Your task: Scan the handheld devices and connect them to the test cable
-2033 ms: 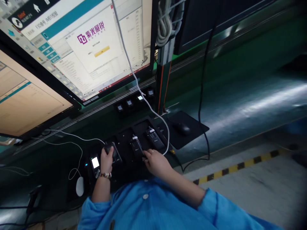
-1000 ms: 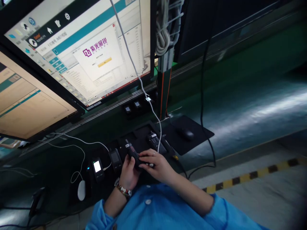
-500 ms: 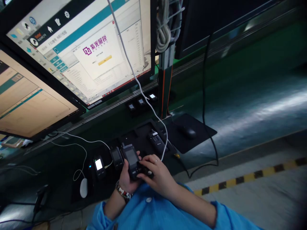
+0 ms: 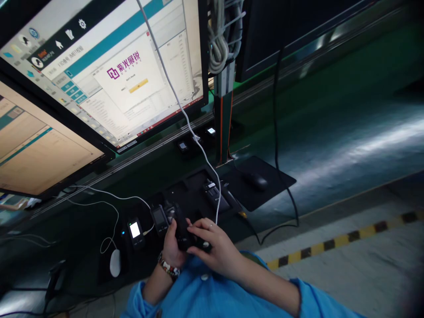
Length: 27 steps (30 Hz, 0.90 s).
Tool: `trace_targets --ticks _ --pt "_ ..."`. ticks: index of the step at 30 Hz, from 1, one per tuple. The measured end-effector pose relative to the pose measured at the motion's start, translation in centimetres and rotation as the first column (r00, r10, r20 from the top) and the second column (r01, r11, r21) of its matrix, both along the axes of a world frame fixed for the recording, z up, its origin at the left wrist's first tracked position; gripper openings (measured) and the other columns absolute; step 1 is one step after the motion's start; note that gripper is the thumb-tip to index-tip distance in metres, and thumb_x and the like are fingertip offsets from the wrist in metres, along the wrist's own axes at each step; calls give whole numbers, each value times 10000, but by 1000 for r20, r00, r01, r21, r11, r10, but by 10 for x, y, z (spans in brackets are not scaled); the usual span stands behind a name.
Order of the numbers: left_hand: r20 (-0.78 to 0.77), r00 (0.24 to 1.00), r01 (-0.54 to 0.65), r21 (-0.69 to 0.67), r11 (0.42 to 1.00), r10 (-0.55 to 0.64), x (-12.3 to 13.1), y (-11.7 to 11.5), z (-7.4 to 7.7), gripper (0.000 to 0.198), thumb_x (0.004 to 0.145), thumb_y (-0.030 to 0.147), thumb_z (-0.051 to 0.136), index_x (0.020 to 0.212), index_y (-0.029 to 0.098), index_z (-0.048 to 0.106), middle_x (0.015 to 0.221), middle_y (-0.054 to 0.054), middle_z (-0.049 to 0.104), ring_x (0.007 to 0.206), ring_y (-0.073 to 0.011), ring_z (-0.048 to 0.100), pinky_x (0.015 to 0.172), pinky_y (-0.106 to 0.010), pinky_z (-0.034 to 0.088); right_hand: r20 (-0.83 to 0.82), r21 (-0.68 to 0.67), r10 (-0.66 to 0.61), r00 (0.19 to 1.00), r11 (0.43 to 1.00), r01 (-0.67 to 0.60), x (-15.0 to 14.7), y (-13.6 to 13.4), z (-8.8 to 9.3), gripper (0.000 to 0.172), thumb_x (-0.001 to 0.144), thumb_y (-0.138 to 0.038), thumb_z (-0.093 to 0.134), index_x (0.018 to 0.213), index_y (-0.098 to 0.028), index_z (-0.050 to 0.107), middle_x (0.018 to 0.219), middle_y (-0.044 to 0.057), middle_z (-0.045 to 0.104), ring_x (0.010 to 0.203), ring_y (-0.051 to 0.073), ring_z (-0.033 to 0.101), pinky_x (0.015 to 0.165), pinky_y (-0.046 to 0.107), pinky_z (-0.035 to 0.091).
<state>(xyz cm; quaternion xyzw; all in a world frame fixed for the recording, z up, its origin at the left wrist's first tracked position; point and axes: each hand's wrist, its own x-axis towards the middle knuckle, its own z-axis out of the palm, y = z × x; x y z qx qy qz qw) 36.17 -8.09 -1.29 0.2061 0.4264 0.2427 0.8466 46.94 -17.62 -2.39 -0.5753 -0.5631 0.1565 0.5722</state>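
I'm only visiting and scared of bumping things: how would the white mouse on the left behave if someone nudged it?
The white mouse would probably slide rather than roll or tip, as it looks low and smoothly rounded. Its thin cable curls loosely, so that part is likely floppy and would probably trail along.

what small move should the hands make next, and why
Probably a slight turn of the black handheld in the left hand, to bare the side nearest the right hand: the right hand crowds that side, and I cannot tell whether the white-tipped piece by its fingers meets the handheld.
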Motion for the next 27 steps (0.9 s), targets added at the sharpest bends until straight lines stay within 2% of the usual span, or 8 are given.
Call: trace_targets --ticks 5,9,13,17,19,21,24,27 --pt "-122 992 -20 176 984 42 -2 1 -2 531 472 536 859 751 113 698 715 -47 680 752 -212 658 771 -344 537 24 -168 88 996 982 -82 6 0 6 363 769 -335 724 1072 -157 631 942 108 613 868 229 573 744 372 511" --pt "-180 984 35 244 969 10 -6 -1 -3 501 458 493 879 773 149 697 698 -30 694 734 -208 667 749 -341 538 -21 -246 138 990 959 -139 11 2 8 47 812 -187 640 850 -178 613 820 53 595 804 190 548 702 313 458" --pt "-206 978 43 241 970 7 -8 -6 -4 537 444 463 894 844 170 688 745 -27 714 722 -202 671 730 -333 537 -194 -299 160 968 930 -214 17 1 11 118 781 -136 596 707 -192 524 721 -5 536 695 139 511 629 260 396" --pt "-231 973 81 248 965 -22 -6 -9 -1 549 496 454 880 914 164 674 793 -43 719 771 -214 678 738 -329 533 -394 -337 139 908 898 -284 23 0 8 124 761 -196 575 660 -189 504 663 -24 499 620 116 458 581 249 348" --pt "-246 968 105 245 964 -43 -6 -10 3 543 530 442 868 954 166 671 816 -50 722 792 -218 680 742 -329 532 -532 -363 111 839 866 -344 23 2 3 164 736 -263 610 635 -184 508 593 -45 454 566 102 404 545 243 313" --pt "-259 964 127 233 964 -64 -5 -11 7 549 545 445 861 977 166 671 825 -58 724 820 -227 681 746 -330 534 -682 -360 56 729 842 -402 20 4 -4 260 681 -356 686 605 -178 511 535 -66 407 525 85 346 513 234 266" --pt "-257 964 134 228 964 -73 -5 -13 14 559 555 450 856 998 168 667 854 -67 727 847 -233 681 755 -333 535 -875 -285 -56 480 862 -419 13 4 -9 410 552 -454 801 587 -170 508 509 -78 407 497 65 313 499 228 220" --pt "-252 967 103 255 961 -37 -5 -14 17 549 535 457 863 958 167 667 836 -57 725 840 -229 680 760 -330 535 -971 -196 -108 213 870 -453 5 2 -7 458 472 -439 862 655 -164 545 527 -74 454 496 62 354 509 223 245"
